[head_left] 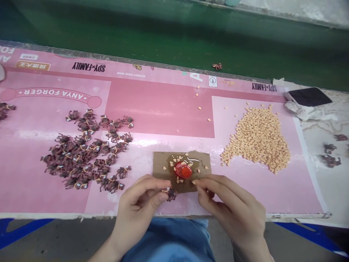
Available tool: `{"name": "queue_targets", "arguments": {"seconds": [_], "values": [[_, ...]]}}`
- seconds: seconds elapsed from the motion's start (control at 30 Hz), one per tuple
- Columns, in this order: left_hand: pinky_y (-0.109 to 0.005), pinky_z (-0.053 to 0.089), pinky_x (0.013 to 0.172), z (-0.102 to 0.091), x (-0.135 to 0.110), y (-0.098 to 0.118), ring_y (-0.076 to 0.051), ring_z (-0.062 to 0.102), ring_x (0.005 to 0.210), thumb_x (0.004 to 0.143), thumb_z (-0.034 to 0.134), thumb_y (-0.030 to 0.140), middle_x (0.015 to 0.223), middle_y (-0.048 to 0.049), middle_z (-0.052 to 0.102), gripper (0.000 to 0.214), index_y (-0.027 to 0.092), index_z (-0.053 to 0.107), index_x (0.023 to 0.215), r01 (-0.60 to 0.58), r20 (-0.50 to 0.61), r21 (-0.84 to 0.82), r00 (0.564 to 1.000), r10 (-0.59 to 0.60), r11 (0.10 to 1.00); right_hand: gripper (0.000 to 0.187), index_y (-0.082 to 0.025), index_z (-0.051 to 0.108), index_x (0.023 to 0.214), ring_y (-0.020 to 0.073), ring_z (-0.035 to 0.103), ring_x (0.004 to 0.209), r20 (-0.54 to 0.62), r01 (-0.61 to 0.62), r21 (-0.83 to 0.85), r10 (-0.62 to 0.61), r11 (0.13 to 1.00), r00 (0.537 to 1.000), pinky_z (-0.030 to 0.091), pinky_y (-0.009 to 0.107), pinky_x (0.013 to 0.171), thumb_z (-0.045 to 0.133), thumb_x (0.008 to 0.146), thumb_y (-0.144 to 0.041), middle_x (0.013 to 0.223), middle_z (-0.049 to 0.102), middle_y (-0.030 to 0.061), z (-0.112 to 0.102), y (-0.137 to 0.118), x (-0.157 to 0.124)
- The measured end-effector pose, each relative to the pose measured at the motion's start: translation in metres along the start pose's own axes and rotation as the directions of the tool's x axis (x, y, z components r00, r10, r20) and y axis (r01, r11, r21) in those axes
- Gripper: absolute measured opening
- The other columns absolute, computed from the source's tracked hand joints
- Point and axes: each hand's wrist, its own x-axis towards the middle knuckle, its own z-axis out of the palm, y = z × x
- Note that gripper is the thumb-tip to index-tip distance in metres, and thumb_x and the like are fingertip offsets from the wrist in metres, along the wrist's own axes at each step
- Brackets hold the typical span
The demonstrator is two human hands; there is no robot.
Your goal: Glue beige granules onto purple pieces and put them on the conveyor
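My left hand (141, 203) is closed in a pinch on a small dark brown figure piece (171, 194) at the near edge of the table. My right hand (231, 207) is closed too, its fingertips pinching a tiny tan piece (194, 182) just above a brown cardboard scrap (160, 162). On the scrap lies a puddle of clear glue with a red cap (183, 170) in it and a few tan bits around it. A pile of several dark brown figures (87, 153) lies to the left, and a heap of tan pieces (257, 140) to the right.
The table is covered by a pink printed sheet (152, 105). A dark phone (309, 96) rests on crumpled paper at the far right, with a few loose brown figures (329, 154) below it. Green floor lies beyond the far edge. My blue-clad lap (174, 240) is below.
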Motion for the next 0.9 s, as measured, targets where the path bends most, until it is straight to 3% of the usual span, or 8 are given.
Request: {"name": "queue_targets", "arguments": {"seconds": [0.17,0.33,0.43,0.57,0.7,0.9], "values": [[-0.015,0.058,0.057,-0.003,0.000,-0.004,-0.012,0.067,0.061,0.086,0.083,0.042,0.072,-0.0022,0.072,0.016,0.029,0.085,0.096,0.199,0.163,-0.100,0.970,-0.181,0.975,0.018,-0.022,0.062,0.090,0.0086,0.072,0.059,-0.024,-0.020,0.207,0.025,0.978,0.999,0.061,0.015,0.061,0.057,0.095,-0.006,0.070,0.074,-0.0024,-0.002,-0.018,0.008],[-0.018,0.058,0.059,-0.004,-0.004,-0.007,-0.013,0.067,0.063,0.083,0.084,0.047,0.073,-0.0037,0.072,0.024,0.026,0.084,0.095,0.304,0.184,-0.163,0.944,-0.273,0.939,0.018,-0.022,0.063,0.087,0.0071,0.071,0.058,-0.022,-0.018,0.249,0.025,0.968,0.999,0.060,0.014,0.060,0.058,0.094,-0.006,0.070,0.074,-0.0031,0.004,-0.023,0.014],[-0.019,0.058,0.054,-0.002,-0.004,-0.004,-0.013,0.066,0.059,0.082,0.085,0.048,0.070,-0.0043,0.072,0.026,0.024,0.084,0.092,0.299,0.168,-0.164,0.947,-0.272,0.940,0.018,-0.022,0.064,0.087,0.0068,0.071,0.058,0.019,-0.009,0.239,0.005,0.971,1.000,0.061,0.014,0.060,0.057,0.096,-0.009,0.072,0.075,-0.0035,0.003,-0.023,0.011],[-0.015,0.056,0.050,0.007,0.000,0.004,-0.010,0.065,0.052,0.080,0.088,0.044,0.065,-0.0020,0.073,0.020,0.025,0.083,0.084,0.216,0.082,-0.241,0.976,-0.202,0.946,0.018,-0.019,0.071,0.103,0.0104,0.076,0.067,0.052,0.046,0.067,-0.049,0.997,0.997,0.064,0.017,0.072,0.058,0.097,-0.008,0.085,0.081,0.0001,-0.004,-0.029,0.000],[-0.013,0.060,0.058,0.018,-0.002,0.007,-0.011,0.072,0.060,0.079,0.089,0.039,0.072,-0.0020,0.078,0.014,0.027,0.083,0.084,0.139,-0.034,-0.269,0.987,-0.154,0.953,0.025,-0.013,0.074,0.113,0.0148,0.079,0.076,0.130,0.104,-0.074,-0.094,0.992,0.987,0.065,0.020,0.074,0.058,0.095,-0.007,0.099,0.082,0.0059,-0.009,-0.039,-0.008],[-0.011,0.061,0.062,0.022,-0.003,0.008,-0.011,0.075,0.064,0.083,0.087,0.034,0.075,-0.0011,0.080,0.009,0.028,0.083,0.088,0.096,-0.034,-0.223,0.994,-0.107,0.970,0.018,-0.013,0.073,0.107,0.0127,0.077,0.066,0.024,0.055,-0.105,-0.053,0.993,0.998,0.062,0.018,0.068,0.058,0.097,-0.008,0.088,0.082,0.0052,0.002,-0.041,-0.007]]}}
